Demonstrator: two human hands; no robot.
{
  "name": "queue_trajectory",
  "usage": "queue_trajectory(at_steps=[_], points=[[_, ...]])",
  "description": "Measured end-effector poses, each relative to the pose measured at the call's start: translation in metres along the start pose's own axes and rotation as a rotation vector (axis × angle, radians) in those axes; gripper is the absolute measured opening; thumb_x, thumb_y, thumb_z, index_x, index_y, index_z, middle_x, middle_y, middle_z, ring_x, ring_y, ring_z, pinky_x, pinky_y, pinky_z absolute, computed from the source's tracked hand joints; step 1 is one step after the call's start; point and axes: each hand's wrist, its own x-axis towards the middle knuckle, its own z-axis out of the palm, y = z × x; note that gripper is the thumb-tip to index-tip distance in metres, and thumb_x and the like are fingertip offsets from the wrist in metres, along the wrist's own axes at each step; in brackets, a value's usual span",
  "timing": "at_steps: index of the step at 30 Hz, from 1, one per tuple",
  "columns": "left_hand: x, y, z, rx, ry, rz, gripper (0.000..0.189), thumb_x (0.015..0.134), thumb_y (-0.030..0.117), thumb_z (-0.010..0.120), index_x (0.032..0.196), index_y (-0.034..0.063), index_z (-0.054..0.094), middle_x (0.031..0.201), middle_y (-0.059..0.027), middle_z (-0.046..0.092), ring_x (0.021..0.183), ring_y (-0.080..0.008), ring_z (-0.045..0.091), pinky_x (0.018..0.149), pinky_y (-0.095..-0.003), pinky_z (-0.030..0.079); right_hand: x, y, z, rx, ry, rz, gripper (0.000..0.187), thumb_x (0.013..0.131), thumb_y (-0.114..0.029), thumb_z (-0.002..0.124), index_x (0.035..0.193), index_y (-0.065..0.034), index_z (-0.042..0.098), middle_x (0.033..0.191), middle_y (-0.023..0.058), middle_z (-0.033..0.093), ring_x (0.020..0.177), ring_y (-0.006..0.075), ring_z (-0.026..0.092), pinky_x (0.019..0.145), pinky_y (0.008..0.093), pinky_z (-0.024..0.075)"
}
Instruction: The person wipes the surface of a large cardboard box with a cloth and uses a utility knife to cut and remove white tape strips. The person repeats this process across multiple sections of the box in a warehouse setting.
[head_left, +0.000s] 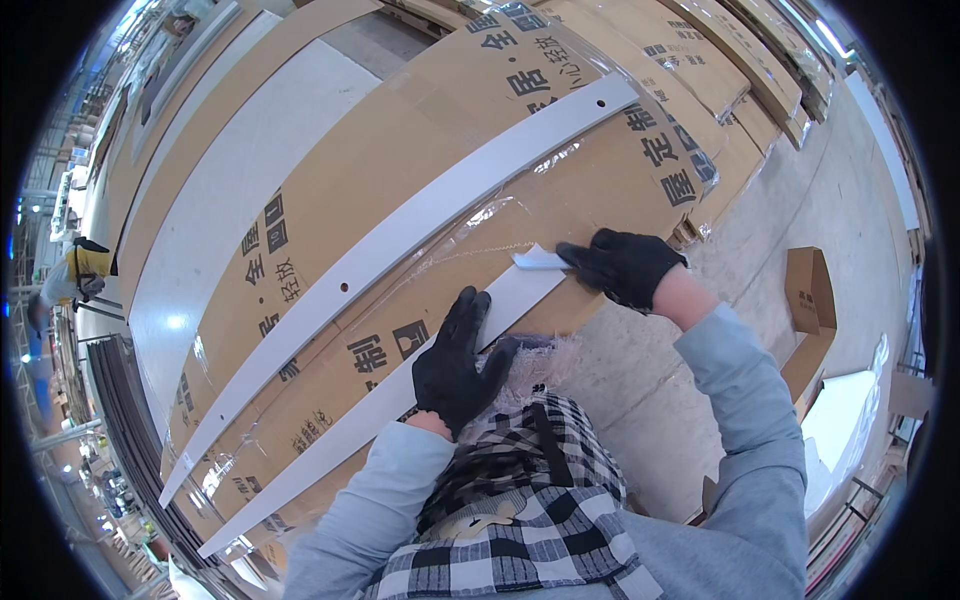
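A long white strip (330, 461) slants across the cardboard close to my body. My left hand (459, 367), in a black glove, spans this strip, with the fingers over its top and the thumb at its near edge. At the strip's far right end, my right hand (626, 270), also gloved in black, pinches a small folded white piece (541, 259), paper or film. That piece touches the end of the strip. A second white strip (420, 225) with several dark holes lies farther off, roughly parallel and apart from both hands.
Printed cardboard packaging (420, 112) with clear tape lies under the strips. More flat cartons (705, 67) are stacked at the upper right. An open carton piece (810, 289) stands on the concrete floor (645, 390). Another person (79, 274) is at the far left.
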Motion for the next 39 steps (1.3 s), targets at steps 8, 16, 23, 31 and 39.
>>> queue_trajectory(at_steps=[8, 16, 23, 31, 39], points=[[-0.001, 0.0, 0.003, -0.029, 0.025, 0.01, 0.056, 0.081, 0.03, 0.067, 0.126, 0.001, 0.05, 0.131, -0.02, 0.05, 0.117, -0.0321, 0.053, 0.094, -0.0359, 0.046, 0.018, -0.003, -0.008, -0.003, -0.098, 0.122, 0.031, 0.092, -0.028, 0.047, 0.122, -0.0275, 0.054, 0.094, 0.0096, 0.059, 0.082, 0.028, 0.063, 0.066, 0.0385, 0.0512], [-0.01, -0.004, -0.014, -0.395, -0.068, -0.188, 0.059, 0.083, 0.038, 0.062, 0.132, 0.0072, 0.046, 0.136, -0.0116, 0.048, 0.119, -0.0253, 0.051, 0.091, -0.0336, 0.046, -0.012, 0.036, 0.023, 1.245, 0.198, 0.439, 0.029, 0.095, -0.03, 0.049, 0.119, -0.0132, 0.056, 0.077, 0.0059, 0.059, 0.064, 0.0172, 0.061, 0.053, 0.0295, 0.0488], [-0.104, -0.074, -0.089, -1.379, 0.748, -0.614, 0.031, 0.088, 0.022, 0.056, 0.109, -0.0016, 0.058, 0.107, -0.0116, 0.061, 0.1, -0.0224, 0.058, 0.089, -0.0358, 0.046, -0.131, 0.014, 0.074, 1.209, 0.124, 0.823, 0.039, 0.097, -0.04, 0.043, 0.092, -0.0045, 0.057, 0.057, 0.0065, 0.057, 0.045, 0.0123, 0.055, 0.041, 0.0256, 0.0425], [-0.047, -0.022, -0.029, 0.066, 0.168, 0.028, 0.062, 0.078, 0.029, 0.067, 0.127, -0.0015, 0.047, 0.124, -0.0267, 0.048, 0.115, -0.0435, 0.045, 0.098, -0.0474, 0.037, -0.149, -0.053, 0.123, 1.607, 0.591, 1.041, 0.041, 0.094, -0.043, 0.048, 0.098, -0.0036, 0.057, 0.058, 0.0056, 0.056, 0.043, 0.0147, 0.053, 0.039, 0.0275, 0.0438], [0.085, 0.037, 0.097, -0.096, 0.143, 0.515, 0.035, 0.079, 0.024, 0.062, 0.107, 0.0029, 0.06, 0.119, -0.0214, 0.054, 0.116, -0.0372, 0.047, 0.103, -0.0443, 0.035, -0.106, -0.089, 0.113, 1.614, 0.881, 0.828, 0.047, 0.093, -0.044, 0.05, 0.107, 0.0003, 0.054, 0.062, 0.0071, 0.057, 0.048, 0.0152, 0.055, 0.042, 0.0266, 0.045]])
